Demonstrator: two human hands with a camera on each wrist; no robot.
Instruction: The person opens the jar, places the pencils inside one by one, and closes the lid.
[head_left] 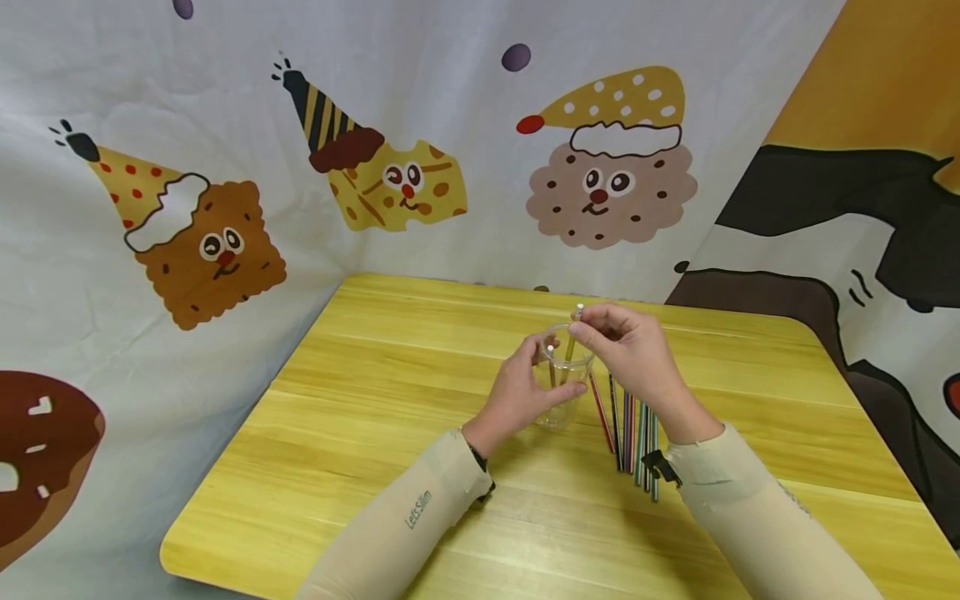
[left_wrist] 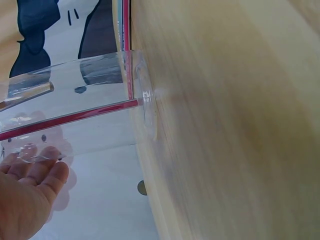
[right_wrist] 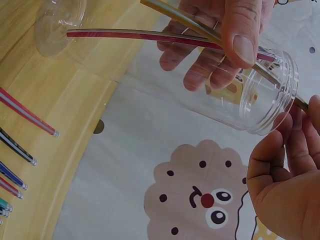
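Note:
Tilted a little above the tabletop, or with its base just on it, is a clear plastic jar [head_left: 556, 410]; I cannot tell which. My left hand [head_left: 517, 390] grips it, thumb in front and fingers behind. Thumb and fingers of my right hand [head_left: 633, 350] pinch a gold pencil [head_left: 571, 346] near its white-tipped end at the jar's mouth. In the right wrist view the gold pencil's lower part [right_wrist: 180, 20] runs inside the jar. A red striped pencil [left_wrist: 70, 119] leans inside as well, its end by the base.
Several striped pencils [head_left: 627, 429] lie side by side on the yellow wood-grain table [head_left: 360, 400], right of the jar and below my right forearm. A white cloth with cartoon prints [head_left: 450, 83] hangs behind the table's far edge.

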